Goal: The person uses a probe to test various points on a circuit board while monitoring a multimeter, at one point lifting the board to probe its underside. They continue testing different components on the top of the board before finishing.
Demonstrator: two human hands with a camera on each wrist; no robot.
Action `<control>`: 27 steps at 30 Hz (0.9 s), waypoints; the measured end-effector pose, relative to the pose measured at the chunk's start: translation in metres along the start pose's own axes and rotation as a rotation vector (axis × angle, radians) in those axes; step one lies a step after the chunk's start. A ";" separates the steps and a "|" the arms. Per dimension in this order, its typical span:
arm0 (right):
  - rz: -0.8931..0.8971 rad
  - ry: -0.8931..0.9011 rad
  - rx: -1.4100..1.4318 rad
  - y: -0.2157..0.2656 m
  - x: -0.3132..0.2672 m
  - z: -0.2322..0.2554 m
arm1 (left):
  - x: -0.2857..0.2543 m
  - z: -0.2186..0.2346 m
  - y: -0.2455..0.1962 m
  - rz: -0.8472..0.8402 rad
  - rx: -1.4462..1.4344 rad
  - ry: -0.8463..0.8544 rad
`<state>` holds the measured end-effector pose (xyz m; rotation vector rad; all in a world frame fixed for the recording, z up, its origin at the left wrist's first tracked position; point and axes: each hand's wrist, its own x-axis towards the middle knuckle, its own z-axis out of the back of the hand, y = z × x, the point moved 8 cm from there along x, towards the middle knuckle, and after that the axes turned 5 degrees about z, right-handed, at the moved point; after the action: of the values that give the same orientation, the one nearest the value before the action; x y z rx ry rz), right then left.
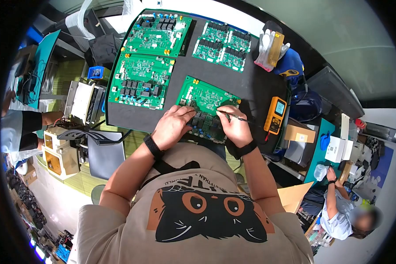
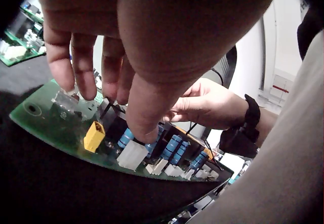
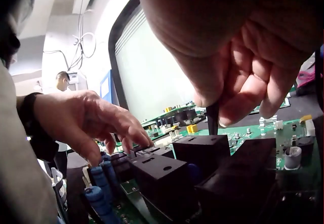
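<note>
A green circuit board (image 1: 207, 93) with black block components and blue cylindrical parts lies on the dark mat in front of the person. The left hand (image 1: 171, 125) rests on the board's left side; in the left wrist view its thumb (image 2: 144, 112) reaches down by the blue parts (image 2: 178, 150), near a yellow connector (image 2: 93, 137). Between thumb and fingers, the right hand (image 1: 236, 130) pinches a slim black tool (image 3: 212, 117). Its lower end points down behind a black block (image 3: 202, 150) in the right wrist view, where the tip is hidden.
Two larger populated boards (image 1: 152, 37) (image 1: 141, 81) lie at left, and a panel of smaller boards (image 1: 222, 46) at the back. An orange multimeter (image 1: 275, 115) is at right, with white gloves (image 1: 266, 48) and a blue tool (image 1: 289, 65) beyond. Another person (image 1: 339, 211) works at far right.
</note>
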<state>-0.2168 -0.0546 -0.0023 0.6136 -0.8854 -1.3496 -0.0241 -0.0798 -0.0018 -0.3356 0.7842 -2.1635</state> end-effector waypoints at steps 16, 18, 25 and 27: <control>0.082 0.064 -0.162 0.009 0.004 -0.010 | 0.000 -0.006 0.004 -0.030 0.027 0.001; 0.087 0.063 -0.176 0.007 0.005 -0.011 | 0.000 -0.006 0.005 -0.049 0.041 -0.023; 0.127 0.098 -0.255 0.008 0.012 -0.016 | 0.001 -0.005 0.004 -0.054 0.030 -0.006; 0.139 0.108 -0.260 0.009 0.013 -0.016 | 0.001 -0.005 0.004 -0.055 0.033 -0.005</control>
<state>-0.1984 -0.0674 -0.0014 0.4118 -0.6404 -1.2673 -0.0245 -0.0803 -0.0078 -0.3499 0.7437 -2.2235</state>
